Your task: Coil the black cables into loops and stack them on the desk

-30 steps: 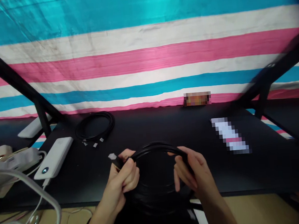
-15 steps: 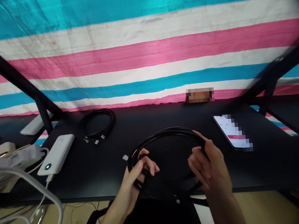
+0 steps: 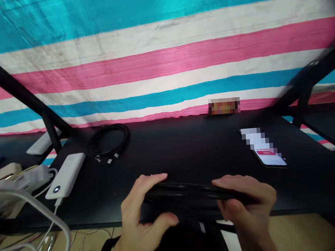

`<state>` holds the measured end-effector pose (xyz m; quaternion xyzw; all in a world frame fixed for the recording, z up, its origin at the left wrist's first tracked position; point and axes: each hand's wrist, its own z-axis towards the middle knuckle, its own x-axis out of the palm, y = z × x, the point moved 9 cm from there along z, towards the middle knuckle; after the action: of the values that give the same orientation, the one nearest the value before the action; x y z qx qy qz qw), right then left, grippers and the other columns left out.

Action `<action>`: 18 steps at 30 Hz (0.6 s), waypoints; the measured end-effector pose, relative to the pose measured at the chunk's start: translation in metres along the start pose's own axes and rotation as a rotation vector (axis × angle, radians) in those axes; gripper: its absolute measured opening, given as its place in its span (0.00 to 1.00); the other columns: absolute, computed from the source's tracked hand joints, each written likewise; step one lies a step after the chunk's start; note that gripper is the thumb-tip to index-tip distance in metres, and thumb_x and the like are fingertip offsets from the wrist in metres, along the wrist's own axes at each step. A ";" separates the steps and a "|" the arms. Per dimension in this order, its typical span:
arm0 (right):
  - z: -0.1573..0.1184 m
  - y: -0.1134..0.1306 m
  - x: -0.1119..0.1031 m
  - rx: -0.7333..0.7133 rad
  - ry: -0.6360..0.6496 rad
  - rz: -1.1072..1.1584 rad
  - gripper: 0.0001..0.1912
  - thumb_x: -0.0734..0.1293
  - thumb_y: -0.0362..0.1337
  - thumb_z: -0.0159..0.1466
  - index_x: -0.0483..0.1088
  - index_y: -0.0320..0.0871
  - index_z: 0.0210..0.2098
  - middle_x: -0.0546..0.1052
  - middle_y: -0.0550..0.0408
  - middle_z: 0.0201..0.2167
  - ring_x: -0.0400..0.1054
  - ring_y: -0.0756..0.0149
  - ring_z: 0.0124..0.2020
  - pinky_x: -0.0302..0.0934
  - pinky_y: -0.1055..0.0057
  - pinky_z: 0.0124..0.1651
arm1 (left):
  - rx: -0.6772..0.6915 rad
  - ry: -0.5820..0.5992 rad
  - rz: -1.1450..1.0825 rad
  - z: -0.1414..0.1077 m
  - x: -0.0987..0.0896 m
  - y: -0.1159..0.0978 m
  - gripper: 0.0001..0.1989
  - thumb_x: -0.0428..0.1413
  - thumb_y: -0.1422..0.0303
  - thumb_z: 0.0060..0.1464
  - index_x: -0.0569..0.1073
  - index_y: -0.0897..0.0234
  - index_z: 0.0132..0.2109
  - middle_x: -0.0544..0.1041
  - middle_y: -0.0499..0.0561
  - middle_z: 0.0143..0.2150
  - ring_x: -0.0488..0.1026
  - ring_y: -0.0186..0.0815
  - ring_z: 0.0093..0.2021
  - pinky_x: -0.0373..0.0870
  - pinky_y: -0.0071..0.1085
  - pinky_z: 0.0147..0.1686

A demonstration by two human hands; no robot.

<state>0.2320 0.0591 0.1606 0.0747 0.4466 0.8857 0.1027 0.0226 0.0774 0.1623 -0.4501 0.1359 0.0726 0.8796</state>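
Observation:
A coiled black cable (image 3: 187, 189) is held between both hands near the front edge of the black table, its loop tipped so that it shows nearly edge-on. My left hand (image 3: 147, 214) grips the coil's left end, thumb below and fingers on top. Around the right end, the fingers and thumb of my right hand (image 3: 245, 200) are closed. A small light-coloured tip (image 3: 202, 226) hangs beneath the coil. Another black cable coil (image 3: 110, 140) lies at the back left, with several light-coloured ends at its front.
On the table (image 3: 169, 152), a phone (image 3: 270, 157) lies at right and a white power bank (image 3: 65, 176) with a plugged-in cable at left. White adapters (image 3: 29, 179) and a looping grey cable (image 3: 57, 223) stand farther left. Black frame bars flank both sides.
Both hands have turned the held coil from an open ring to nearly edge-on and lowered it. The left hand has rotated, with its fingers now over the top. The view has shifted slightly.

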 end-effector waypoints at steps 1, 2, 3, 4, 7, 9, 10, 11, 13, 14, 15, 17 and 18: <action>-0.001 0.001 0.001 -0.048 -0.008 -0.027 0.09 0.73 0.40 0.55 0.81 0.50 0.36 0.75 0.56 0.17 0.68 0.68 0.15 0.60 0.74 0.15 | 0.003 0.015 0.011 0.001 0.001 0.000 0.17 0.58 0.61 0.55 0.74 0.57 0.51 0.76 0.47 0.31 0.74 0.35 0.32 0.69 0.34 0.44; -0.003 -0.002 0.002 -0.043 -0.016 -0.041 0.09 0.72 0.41 0.56 0.80 0.49 0.36 0.75 0.56 0.16 0.68 0.68 0.15 0.60 0.75 0.14 | -0.007 0.017 0.020 0.002 0.001 0.002 0.13 0.56 0.63 0.57 0.74 0.56 0.49 0.74 0.44 0.27 0.71 0.32 0.27 0.69 0.32 0.42; -0.005 -0.006 0.002 -0.025 -0.026 -0.049 0.09 0.71 0.42 0.57 0.80 0.49 0.36 0.75 0.57 0.15 0.67 0.68 0.14 0.58 0.75 0.13 | -0.021 0.016 0.016 0.003 0.000 0.004 0.10 0.54 0.64 0.59 0.75 0.56 0.47 0.72 0.43 0.24 0.68 0.29 0.23 0.69 0.30 0.40; -0.007 -0.010 0.002 -0.007 -0.032 -0.052 0.09 0.71 0.42 0.57 0.80 0.48 0.36 0.74 0.57 0.15 0.67 0.68 0.14 0.57 0.75 0.12 | -0.030 0.018 -0.005 0.004 0.000 0.005 0.09 0.52 0.65 0.60 0.75 0.57 0.45 0.71 0.42 0.24 0.65 0.27 0.20 0.69 0.28 0.36; -0.012 -0.021 0.000 0.037 -0.049 -0.047 0.08 0.70 0.41 0.58 0.80 0.48 0.36 0.71 0.59 0.12 0.62 0.71 0.10 0.52 0.76 0.10 | -0.095 0.085 -0.089 0.006 0.007 0.011 0.10 0.50 0.63 0.61 0.76 0.60 0.40 0.71 0.44 0.24 0.60 0.26 0.17 0.64 0.25 0.25; -0.011 -0.027 0.002 0.071 -0.038 -0.020 0.08 0.69 0.39 0.60 0.80 0.48 0.37 0.69 0.61 0.11 0.59 0.74 0.07 0.49 0.78 0.09 | -0.186 0.114 -0.127 0.007 0.012 0.018 0.12 0.51 0.61 0.60 0.75 0.61 0.35 0.69 0.44 0.21 0.59 0.26 0.17 0.60 0.24 0.21; -0.010 -0.031 0.005 0.110 -0.018 0.006 0.08 0.68 0.38 0.61 0.80 0.48 0.38 0.68 0.63 0.10 0.57 0.75 0.07 0.48 0.79 0.08 | -0.249 0.098 -0.141 0.007 0.012 0.023 0.13 0.52 0.60 0.60 0.75 0.62 0.33 0.67 0.44 0.20 0.60 0.26 0.18 0.59 0.23 0.20; -0.007 -0.036 0.009 0.164 0.009 0.032 0.09 0.68 0.38 0.61 0.79 0.48 0.38 0.66 0.64 0.09 0.56 0.76 0.06 0.47 0.80 0.09 | -0.318 0.052 -0.161 0.007 0.011 0.029 0.14 0.53 0.58 0.59 0.75 0.62 0.31 0.66 0.44 0.19 0.60 0.26 0.18 0.59 0.23 0.20; -0.002 -0.046 0.018 0.306 0.107 0.051 0.08 0.68 0.39 0.61 0.78 0.45 0.38 0.64 0.65 0.10 0.57 0.76 0.08 0.51 0.80 0.11 | -0.456 -0.104 -0.224 0.004 0.002 0.043 0.18 0.55 0.54 0.55 0.73 0.63 0.27 0.63 0.43 0.17 0.59 0.25 0.18 0.60 0.22 0.19; 0.000 -0.051 0.022 0.375 0.174 0.041 0.08 0.69 0.39 0.60 0.78 0.44 0.37 0.65 0.65 0.11 0.59 0.76 0.10 0.55 0.80 0.14 | -0.521 -0.198 -0.268 0.001 -0.003 0.050 0.20 0.57 0.51 0.52 0.72 0.64 0.26 0.61 0.43 0.17 0.57 0.25 0.17 0.60 0.21 0.19; 0.001 -0.055 0.026 0.433 0.251 0.027 0.08 0.69 0.39 0.60 0.78 0.43 0.37 0.67 0.64 0.13 0.61 0.76 0.13 0.58 0.79 0.17 | -0.580 -0.297 -0.314 -0.004 -0.008 0.056 0.22 0.59 0.48 0.48 0.71 0.64 0.24 0.60 0.42 0.16 0.56 0.24 0.16 0.61 0.21 0.19; -0.002 -0.058 0.030 0.499 0.421 0.032 0.09 0.69 0.39 0.60 0.77 0.43 0.39 0.71 0.61 0.18 0.66 0.74 0.20 0.64 0.76 0.27 | -0.685 -0.474 -0.398 -0.015 -0.015 0.066 0.25 0.64 0.45 0.36 0.69 0.63 0.24 0.57 0.39 0.15 0.54 0.22 0.15 0.64 0.20 0.19; -0.005 -0.058 0.030 0.513 0.498 0.060 0.11 0.69 0.39 0.61 0.76 0.44 0.42 0.73 0.59 0.21 0.68 0.72 0.23 0.65 0.73 0.32 | -0.736 -0.536 -0.429 -0.021 -0.017 0.070 0.27 0.66 0.45 0.31 0.68 0.63 0.24 0.56 0.38 0.14 0.55 0.22 0.15 0.66 0.20 0.21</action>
<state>0.2082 0.0964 0.1125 -0.1068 0.6633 0.7385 -0.0574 -0.0148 0.1014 0.1017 -0.7139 -0.2247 0.0464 0.6616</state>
